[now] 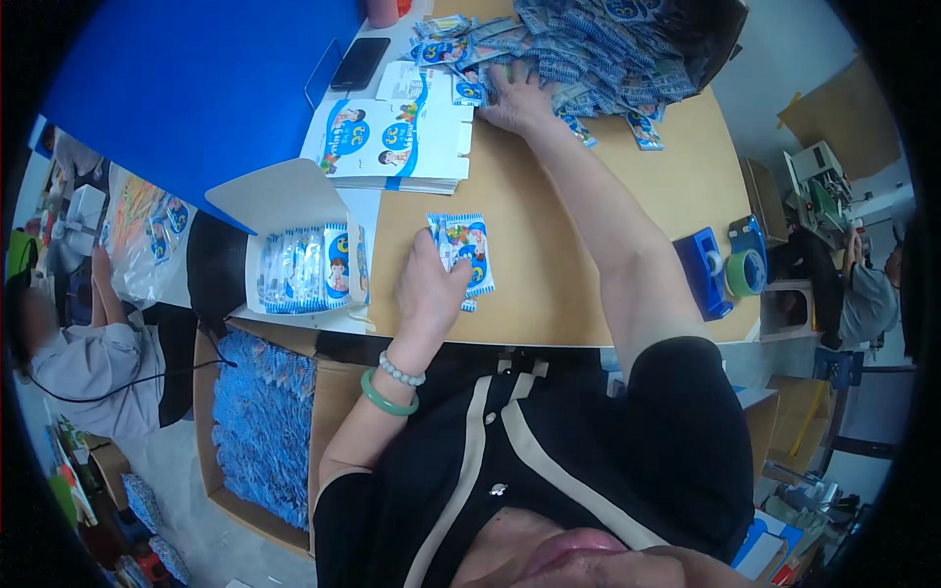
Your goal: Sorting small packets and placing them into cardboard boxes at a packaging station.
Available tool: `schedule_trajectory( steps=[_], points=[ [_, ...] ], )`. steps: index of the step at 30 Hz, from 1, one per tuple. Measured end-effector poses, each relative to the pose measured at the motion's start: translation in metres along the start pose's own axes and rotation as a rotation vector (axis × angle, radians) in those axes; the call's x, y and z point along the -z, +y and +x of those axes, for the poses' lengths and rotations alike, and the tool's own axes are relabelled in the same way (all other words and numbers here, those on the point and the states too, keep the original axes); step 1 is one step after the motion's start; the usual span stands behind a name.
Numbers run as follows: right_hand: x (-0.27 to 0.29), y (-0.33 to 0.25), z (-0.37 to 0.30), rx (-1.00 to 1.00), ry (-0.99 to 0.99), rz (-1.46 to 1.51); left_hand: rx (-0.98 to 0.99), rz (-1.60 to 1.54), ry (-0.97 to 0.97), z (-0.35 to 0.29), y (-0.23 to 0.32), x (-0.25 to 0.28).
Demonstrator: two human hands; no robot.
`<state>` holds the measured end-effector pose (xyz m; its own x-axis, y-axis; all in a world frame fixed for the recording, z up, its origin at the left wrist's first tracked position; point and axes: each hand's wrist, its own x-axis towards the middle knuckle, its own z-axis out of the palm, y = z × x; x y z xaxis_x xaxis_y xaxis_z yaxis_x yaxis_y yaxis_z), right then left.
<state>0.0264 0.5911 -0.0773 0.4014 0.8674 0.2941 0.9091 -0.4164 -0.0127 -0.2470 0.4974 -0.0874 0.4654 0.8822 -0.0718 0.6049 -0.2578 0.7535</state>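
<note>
My left hand (431,284) is closed around a small stack of blue-and-white printed sachets (474,250), held just above or on the tan table in front of me. My right hand (520,100) reaches to the far side, its fingers spread at the near left edge of a big heap of similar sachets (608,59). A few loose sachets (644,131) lie along the heap's near edge. Left of my left hand stands a white box (355,257) with its lid up, with a row of upright sachets inside.
Flat printed cartons (431,157) lie stacked beyond the open box, near a dark phone (360,64). At the right edge sit a blue tape dispenser (701,274) and a green tape roll (747,272). A cardboard carton (208,421) full of sachets stands lower left. Other people work at both sides.
</note>
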Motion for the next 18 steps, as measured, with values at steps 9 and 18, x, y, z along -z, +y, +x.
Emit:
schedule_trajectory(
  steps=[9, 18],
  points=[
    [-0.028, 0.031, -0.027, 0.147, -0.046, -0.148, -0.01, -0.11, -0.002, 0.003, -0.012, -0.006],
    [0.055, 0.029, -0.232, 0.233, -0.044, -0.087, -0.036, -0.2, 0.037, 0.013, -0.014, -0.012]
  ],
)
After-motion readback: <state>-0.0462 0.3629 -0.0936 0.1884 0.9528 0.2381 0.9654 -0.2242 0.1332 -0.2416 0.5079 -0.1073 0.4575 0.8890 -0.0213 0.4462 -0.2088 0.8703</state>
